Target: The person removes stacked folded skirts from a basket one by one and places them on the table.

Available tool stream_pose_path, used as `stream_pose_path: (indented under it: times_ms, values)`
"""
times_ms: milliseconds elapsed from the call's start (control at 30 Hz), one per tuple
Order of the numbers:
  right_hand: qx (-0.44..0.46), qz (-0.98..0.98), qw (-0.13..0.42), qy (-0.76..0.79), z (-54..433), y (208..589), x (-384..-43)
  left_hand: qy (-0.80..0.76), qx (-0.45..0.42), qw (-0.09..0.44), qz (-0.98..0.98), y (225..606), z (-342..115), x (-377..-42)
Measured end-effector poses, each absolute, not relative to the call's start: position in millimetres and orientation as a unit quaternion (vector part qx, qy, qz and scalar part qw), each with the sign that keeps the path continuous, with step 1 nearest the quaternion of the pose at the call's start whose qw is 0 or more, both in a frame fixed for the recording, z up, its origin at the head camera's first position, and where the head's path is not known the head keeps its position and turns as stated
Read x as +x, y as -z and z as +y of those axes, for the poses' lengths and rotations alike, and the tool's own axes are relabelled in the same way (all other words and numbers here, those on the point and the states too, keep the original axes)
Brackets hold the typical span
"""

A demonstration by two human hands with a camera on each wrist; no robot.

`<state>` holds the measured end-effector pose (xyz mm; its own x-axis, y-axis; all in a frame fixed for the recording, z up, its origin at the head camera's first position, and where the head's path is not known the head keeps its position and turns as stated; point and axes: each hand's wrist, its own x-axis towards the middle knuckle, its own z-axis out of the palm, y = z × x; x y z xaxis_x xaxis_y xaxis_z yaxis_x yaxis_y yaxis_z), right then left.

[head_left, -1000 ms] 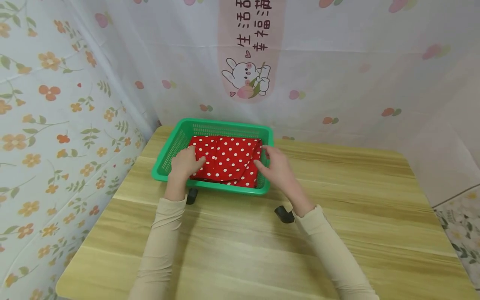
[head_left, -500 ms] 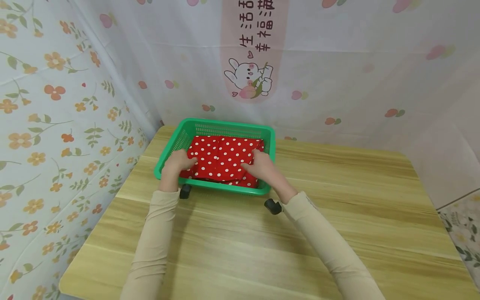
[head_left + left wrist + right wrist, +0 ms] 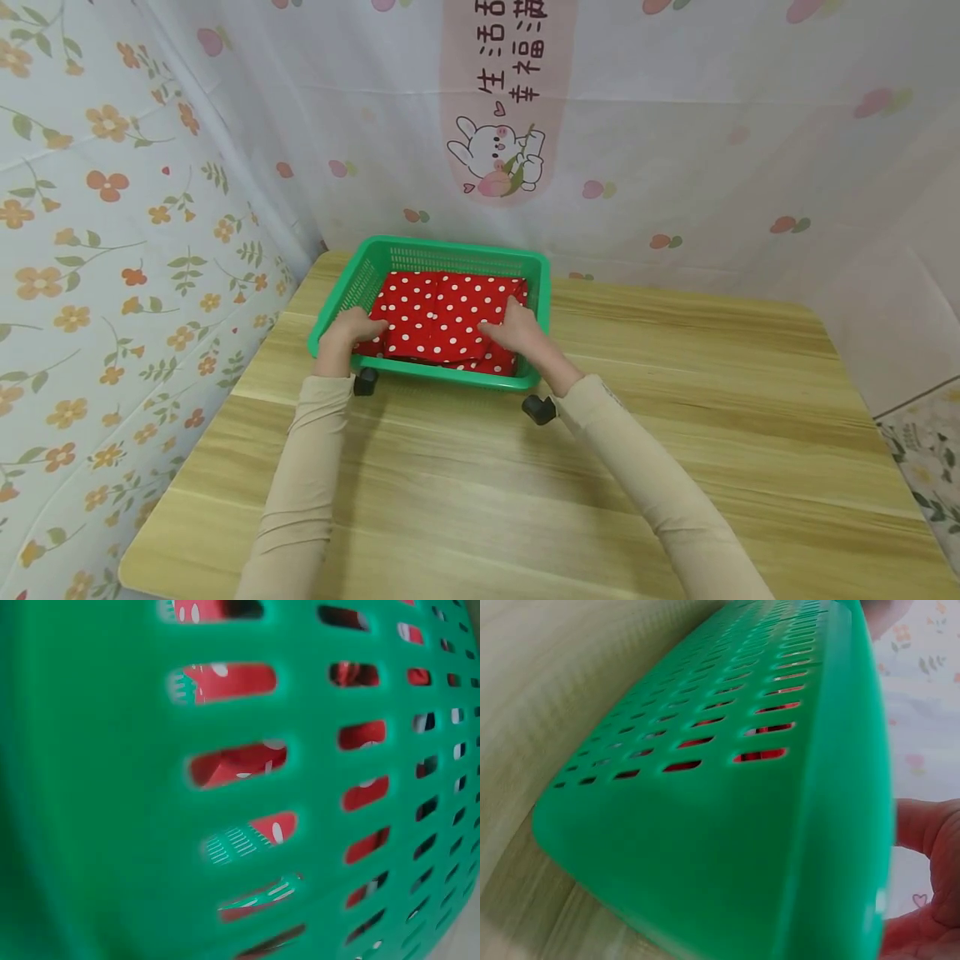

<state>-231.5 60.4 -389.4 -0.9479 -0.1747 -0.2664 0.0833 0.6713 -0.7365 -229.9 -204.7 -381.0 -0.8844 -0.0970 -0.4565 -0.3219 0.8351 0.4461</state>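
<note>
The folded red cloth with white dots (image 3: 435, 310) lies flat inside a green, rectangular, slotted plastic basket (image 3: 442, 374), its long axis running left to right between my hands; my left hand (image 3: 348, 328) is at its left end, my right hand (image 3: 519, 327) over its right, neither clearly nearer; my right thumb and fingers are spread, gripping nothing I see; my left fingertips are hidden, so I cannot tell their hold; beneath, a wood-grained table (image 3: 465, 483) extends toward me and rightward; a pale printed curtain (image 3: 675, 150) hangs just behind.

A wood-grain table (image 3: 465, 475) stands before a rabbit-printed pale cloth (image 3: 660, 142), flowered cloth (image 3: 120, 283) at left
</note>
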Motion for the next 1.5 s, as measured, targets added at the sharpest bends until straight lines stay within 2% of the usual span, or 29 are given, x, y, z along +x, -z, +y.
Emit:
stream_pose_path:
  times_ms: [367,567,833,1133,1500]
  values:
    - [0.082,0.791,0.188,0.577,59.1,397.2,-238.9,-0.294,-0.114,0.214,0.925,384.5,-208.1,-235.2]
    - [0.133,0.754,0.225,0.603,56.5,400.0,-242.8,-0.336,-0.117,0.213,0.910,389.6,-211.1,-237.9]
    - [0.158,0.729,0.251,0.617,52.4,405.5,-244.4,-0.448,-0.135,0.217,0.857,394.1,-211.3,-239.6]
    - [0.186,0.706,0.259,0.632,51.0,411.0,-249.4,-0.481,-0.157,0.225,0.833,400.2,-209.6,-244.2]
    - [0.190,0.663,0.235,0.685,52.3,413.7,-257.9,-0.543,-0.164,0.226,0.792,404.9,-217.2,-248.2]
